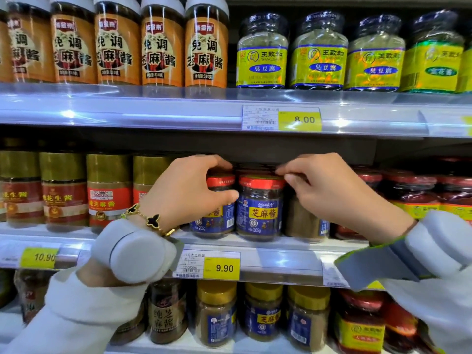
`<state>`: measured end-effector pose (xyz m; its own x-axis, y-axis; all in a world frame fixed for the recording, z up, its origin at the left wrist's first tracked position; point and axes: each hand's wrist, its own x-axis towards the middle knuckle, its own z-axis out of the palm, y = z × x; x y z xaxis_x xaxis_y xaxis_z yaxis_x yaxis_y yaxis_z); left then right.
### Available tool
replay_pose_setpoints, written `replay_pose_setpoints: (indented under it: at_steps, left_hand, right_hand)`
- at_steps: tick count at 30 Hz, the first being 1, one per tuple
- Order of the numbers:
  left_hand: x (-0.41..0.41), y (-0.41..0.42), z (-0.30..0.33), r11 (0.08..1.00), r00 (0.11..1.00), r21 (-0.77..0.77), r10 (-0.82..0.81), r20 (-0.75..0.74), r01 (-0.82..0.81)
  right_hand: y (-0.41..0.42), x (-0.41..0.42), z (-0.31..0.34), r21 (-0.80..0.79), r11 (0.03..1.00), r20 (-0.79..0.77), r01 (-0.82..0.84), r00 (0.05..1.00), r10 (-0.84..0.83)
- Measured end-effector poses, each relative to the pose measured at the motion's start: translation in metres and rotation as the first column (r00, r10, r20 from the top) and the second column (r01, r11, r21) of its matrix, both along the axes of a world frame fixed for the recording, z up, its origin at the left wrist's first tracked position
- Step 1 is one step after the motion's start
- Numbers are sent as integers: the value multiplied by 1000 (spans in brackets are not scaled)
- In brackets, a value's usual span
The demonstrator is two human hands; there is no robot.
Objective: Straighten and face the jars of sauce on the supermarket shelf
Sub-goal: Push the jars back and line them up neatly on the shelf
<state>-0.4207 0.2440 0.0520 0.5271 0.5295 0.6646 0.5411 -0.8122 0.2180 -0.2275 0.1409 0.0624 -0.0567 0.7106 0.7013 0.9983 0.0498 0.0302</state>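
While you face the middle shelf (255,261), your left hand (184,192) grips a red-lidded, blue-labelled sesame jar (217,205) near its top. Just beside it stands a matching jar (260,208), label forward. Your right hand (337,192) curls its fingers at that jar's lid; whether they grip it, I cannot tell.

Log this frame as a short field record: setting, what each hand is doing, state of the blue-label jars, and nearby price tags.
setting: supermarket shelves, sauce jars on three levels
left hand: grips the left blue-label jar at lid and shoulder
right hand: fingers curled on the right blue-label jar, which shows mostly its bare side
middle blue-label jar: upright, label facing front, untouched
price tag below: 9.90
upper price tag: 8.00
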Motion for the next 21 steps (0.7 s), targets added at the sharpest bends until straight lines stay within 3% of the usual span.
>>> replay_pose_setpoints:
  at_steps: [4, 9, 13, 17, 21]
  left_hand:
    - [19, -22, 4, 979, 993, 205, -15, 114, -8]
    - [58, -34, 1, 980, 998, 196, -22, -52, 32]
    - [64, -29, -6, 985, 998, 173, -8, -56, 18]
    - [64, -29, -2, 986, 999, 165, 1, -53, 8]
    - [63, -30, 0, 987, 999, 158, 2, -48, 6]
  right_hand:
    - [-12, 10, -8, -57, 984, 85, 169, 983, -164]
    - [-11, 12, -8, -67, 977, 98, 204, 975, -197]
    - [-15, 22, 2, -192, 971, 80, 141, 989, -128]
    - [-15, 22, 3, -78, 988, 6, 131, 991, -131]
    - [-13, 20, 1, 32, 991, 34, 129, 991, -131]
